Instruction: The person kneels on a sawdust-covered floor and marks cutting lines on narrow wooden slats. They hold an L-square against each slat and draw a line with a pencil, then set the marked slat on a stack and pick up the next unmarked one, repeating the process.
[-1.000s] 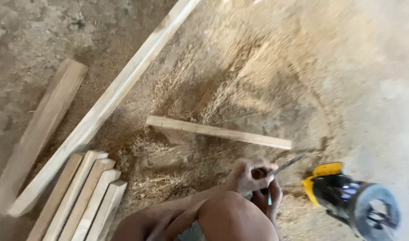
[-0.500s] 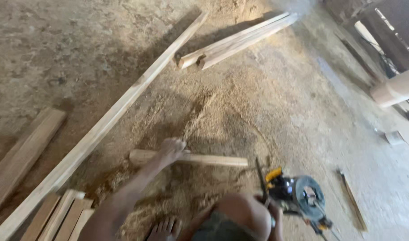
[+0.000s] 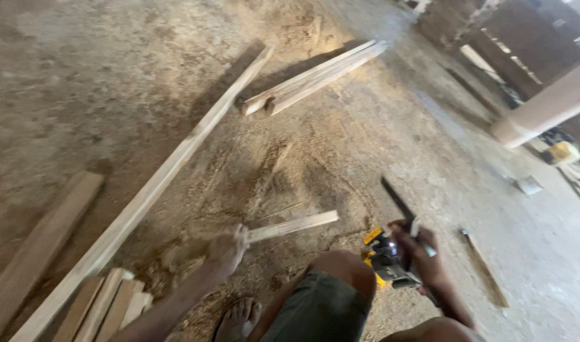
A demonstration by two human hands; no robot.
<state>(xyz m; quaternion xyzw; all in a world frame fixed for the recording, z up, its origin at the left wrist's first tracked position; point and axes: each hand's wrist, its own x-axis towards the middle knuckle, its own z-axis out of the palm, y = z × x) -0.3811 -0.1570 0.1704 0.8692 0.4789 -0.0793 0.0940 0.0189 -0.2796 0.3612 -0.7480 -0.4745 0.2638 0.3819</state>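
My left hand (image 3: 229,249) reaches forward and grips the near end of a short pale wooden strip (image 3: 294,225), which lies on the sawdust-covered floor and points right. My right hand (image 3: 424,254) is closed around a dark, flat, ruler-like tool (image 3: 396,199) that sticks up and away from me, along with a small pale piece. This hand hovers just over a yellow and black circular saw (image 3: 383,261) resting on the floor beside my bent knee (image 3: 333,286).
A long plank (image 3: 176,166) runs diagonally across the floor. Two battens (image 3: 315,76) lie beyond it. Several short cut pieces (image 3: 106,305) are stacked at the bottom left beside a thick board (image 3: 42,242). A thin strip (image 3: 483,268) and a round column (image 3: 543,109) are on the right. My bare foot (image 3: 239,316) is below.
My left hand has reached out and taken hold of the short strip, whose far end has swung. My right hand has moved over the saw, and the view has tilted up.
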